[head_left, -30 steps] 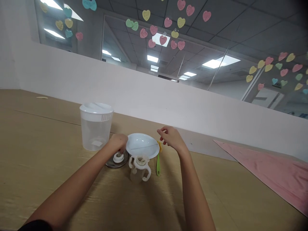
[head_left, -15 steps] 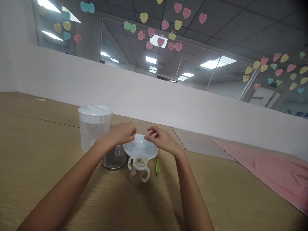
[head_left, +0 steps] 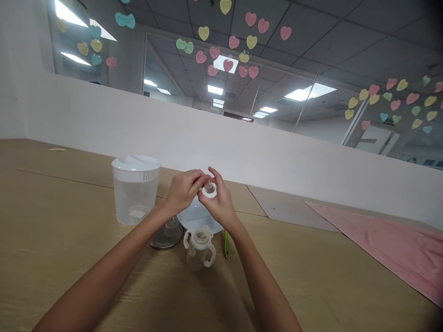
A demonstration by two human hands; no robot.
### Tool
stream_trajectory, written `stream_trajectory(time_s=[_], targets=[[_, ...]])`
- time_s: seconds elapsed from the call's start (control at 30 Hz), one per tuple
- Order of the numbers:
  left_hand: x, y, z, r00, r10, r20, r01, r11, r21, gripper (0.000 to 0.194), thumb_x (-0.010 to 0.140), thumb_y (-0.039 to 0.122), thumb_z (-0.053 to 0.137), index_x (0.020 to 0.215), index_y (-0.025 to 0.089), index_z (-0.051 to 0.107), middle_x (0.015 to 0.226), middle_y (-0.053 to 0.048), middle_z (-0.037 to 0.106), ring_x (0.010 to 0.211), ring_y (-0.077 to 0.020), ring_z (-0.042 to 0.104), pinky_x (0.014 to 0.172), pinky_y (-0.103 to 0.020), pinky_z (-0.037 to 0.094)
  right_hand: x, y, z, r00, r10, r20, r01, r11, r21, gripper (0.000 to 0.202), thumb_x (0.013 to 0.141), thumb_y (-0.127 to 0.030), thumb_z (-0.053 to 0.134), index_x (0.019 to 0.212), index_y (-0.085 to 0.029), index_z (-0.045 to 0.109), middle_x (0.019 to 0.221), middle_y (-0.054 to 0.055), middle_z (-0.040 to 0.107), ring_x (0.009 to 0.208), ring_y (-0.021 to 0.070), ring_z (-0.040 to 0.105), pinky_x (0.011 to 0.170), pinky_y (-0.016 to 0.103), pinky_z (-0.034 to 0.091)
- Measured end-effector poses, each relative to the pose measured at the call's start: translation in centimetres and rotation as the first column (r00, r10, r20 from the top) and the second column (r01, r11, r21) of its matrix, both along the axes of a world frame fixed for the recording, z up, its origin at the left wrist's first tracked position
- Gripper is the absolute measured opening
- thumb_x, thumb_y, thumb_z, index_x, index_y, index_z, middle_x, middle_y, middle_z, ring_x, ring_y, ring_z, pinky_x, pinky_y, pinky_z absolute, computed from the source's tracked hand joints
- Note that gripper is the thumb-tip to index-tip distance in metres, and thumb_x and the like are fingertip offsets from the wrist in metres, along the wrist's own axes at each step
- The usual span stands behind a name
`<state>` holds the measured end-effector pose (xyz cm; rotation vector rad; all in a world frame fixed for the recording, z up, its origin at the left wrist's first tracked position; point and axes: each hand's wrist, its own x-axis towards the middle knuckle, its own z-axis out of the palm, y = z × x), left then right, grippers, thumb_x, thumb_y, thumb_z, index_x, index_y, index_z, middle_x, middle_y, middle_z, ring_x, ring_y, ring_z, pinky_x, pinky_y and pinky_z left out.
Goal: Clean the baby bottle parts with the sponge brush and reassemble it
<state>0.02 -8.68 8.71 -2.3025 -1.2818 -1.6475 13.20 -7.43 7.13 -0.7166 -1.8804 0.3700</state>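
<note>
Ring of smooth white plastic (head_left: pixel 209 191), translucent-centred, mid-frame: right hand (head_left: pixel 222 204) curling fingers around rim, left hand (head_left: pixel 182 188) pinching upper edge.

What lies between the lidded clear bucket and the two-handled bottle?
The head view shows a grey round dish bearing a clear piece, partly hidden by the left forearm.
</note>
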Motion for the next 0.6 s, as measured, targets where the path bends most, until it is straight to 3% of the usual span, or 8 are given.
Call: stream_trajectory(time_s=[0.1, 0.17, 0.27, 0.33, 0.43, 0.5, 0.6], targets=[[0.1, -0.1, 0.1, 0.988, -0.067, 0.142, 0.075, 0.996, -0.054, 0.037, 0.088, 0.041, 0.038, 0.071, 0.017, 0.059, 0.068, 0.000, 0.063, 0.067, -0.0131, 0.058, 0.063, -0.022, 0.040, -0.2, -0.2, -0.1, 0.999, 0.008, -0.034, -0.008, 1.000, 0.012, 0.063, 0.072, -0.022, 0.057, 0.129, -0.023, 0.031, 0.092, 0.002, 0.057, 0.083, 0.0146, 0.057, 0.080, 0.028, 0.046], [0.3, -0.5, 0.2, 0.991, -0.049, 0.121, 0.054, 0.998, -0.035, 0.038, 0.088, 0.043, 0.036, 0.070, 0.016, 0.057, 0.068, -0.001, 0.063, 0.067, -0.0133, 0.057, 0.062, -0.022, 0.040, -0.3, -0.4, 0.0, 0.999, -0.017, -0.042, 0.018, 0.999, 0.036, 0.062, 0.072, -0.023, 0.057, 0.128, -0.023, 0.031, 0.092, 0.002, 0.057, 0.083, 0.0149, 0.057, 0.079, 0.029, 0.045], [0.7, -1.6, 0.5, 0.986, 0.137, -0.099, -0.123, 0.983, 0.137, 0.038, 0.090, 0.039, 0.034, 0.071, 0.017, 0.057, 0.069, -0.002, 0.060, 0.066, -0.0135, 0.054, 0.059, -0.023, 0.036, -0.1, -0.5, 0.2, 0.998, -0.065, -0.008, 0.066, 0.992, 0.107, 0.057, 0.072, -0.027, 0.057, 0.124, -0.024, 0.032, 0.092, 0.002, 0.058, 0.079, 0.0150, 0.057, 0.075, 0.028, 0.045], [0.8, -2.4, 0.8, 0.919, 0.299, -0.259, -0.212, 0.925, 0.316, 0.037, 0.091, 0.037, 0.034, 0.072, 0.016, 0.058, 0.068, -0.003, 0.059, 0.066, -0.0144, 0.053, 0.058, -0.025, 0.034, 0.2, -0.4, 0.3, 0.994, -0.105, 0.022, 0.100, 0.982, 0.162, 0.051, 0.072, -0.028, 0.056, 0.118, -0.024, 0.034, 0.091, 0.002, 0.058, 0.077, 0.0152, 0.056, 0.072, 0.028, 0.044], [0.8, -3.3, 1.2, 0.814, 0.433, -0.388, -0.199, 0.834, 0.514, 0.035, 0.091, 0.034, 0.037, 0.072, 0.016, 0.060, 0.065, -0.004, 0.059, 0.065, -0.0153, 0.052, 0.057, -0.027, 0.034, 0.7, -0.2, 0.4, 0.972, -0.221, 0.081, 0.199, 0.956, 0.216, 0.037, 0.071, -0.029, 0.051, 0.106, -0.022, 0.039, 0.086, 0.001, 0.057, 0.073, 0.0158, 0.056, 0.065, 0.026, 0.040], [0.6, -3.4, 1.3, 0.811, 0.427, -0.399, -0.151, 0.813, 0.563, 0.033, 0.091, 0.033, 0.039, 0.071, 0.016, 0.060, 0.063, -0.003, 0.058, 0.064, -0.0151, 0.053, 0.058, -0.027, 0.036, 0.8, -0.4, 0.5, 0.944, -0.293, 0.154, 0.253, 0.939, 0.235, 0.026, 0.071, -0.030, 0.048, 0.096, -0.022, 0.042, 0.076, -0.001, 0.056, 0.066, 0.0154, 0.053, 0.058, 0.024, 0.036], [0.3, -2.7, 0.1, 0.922, 0.235, -0.309, -0.073, 0.887, 0.456, 0.028, 0.090, 0.031, 0.040, 0.081, 0.017, 0.063, 0.073, -0.004, 0.063, 0.071, -0.0151, 0.057, 0.065, -0.027, 0.042, 1.0, -0.8, 0.9, 0.903, -0.333, 0.270, 0.271, 0.931, 0.244, 0.017, 0.074, -0.034, 0.047, 0.085, -0.021, 0.044, 0.066, -0.003, 0.052, 0.060, 0.0146, 0.050, 0.053, 0.023, 0.029]])
